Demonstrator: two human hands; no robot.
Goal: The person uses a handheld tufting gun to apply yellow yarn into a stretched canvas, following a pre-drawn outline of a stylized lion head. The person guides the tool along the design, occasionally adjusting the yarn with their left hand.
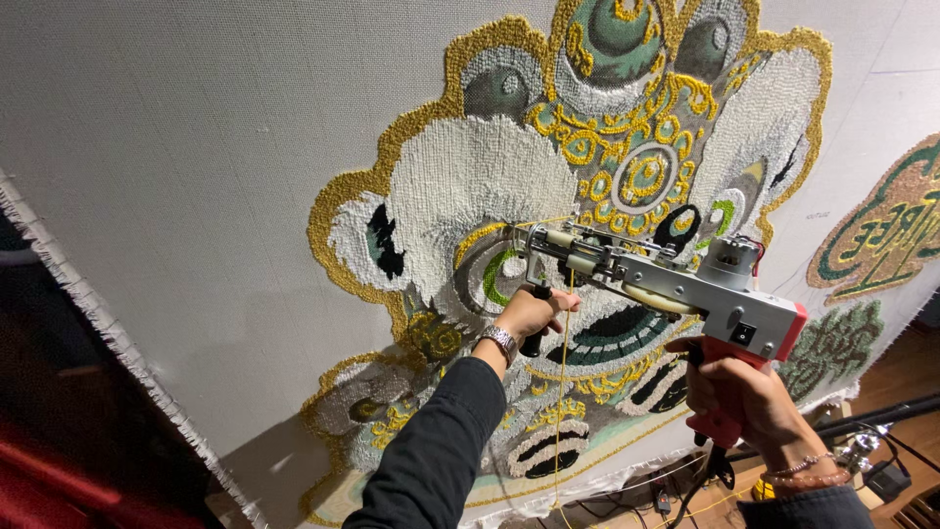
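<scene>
A grey and red tufting gun [676, 289] points its needle tip at a stretched white cloth [196, 176]. My left hand [532, 315] grips the gun's black front handle, a metal watch on the wrist. My right hand [744, 397] is closed around the red rear grip, with bead bracelets on the wrist. A yellow yarn strand [563, 392] hangs down from the gun's front. On the cloth is a tufted lion-head design [597, 147] in white, gold, green and black; the gun's tip touches it near a yellow and green curl.
A second tufted motif [886, 235] in gold and green lies at the cloth's right. The cloth's frayed left edge [108, 333] runs diagonally over a dark area. Cables and small devices [871, 470] lie on the wooden floor at lower right.
</scene>
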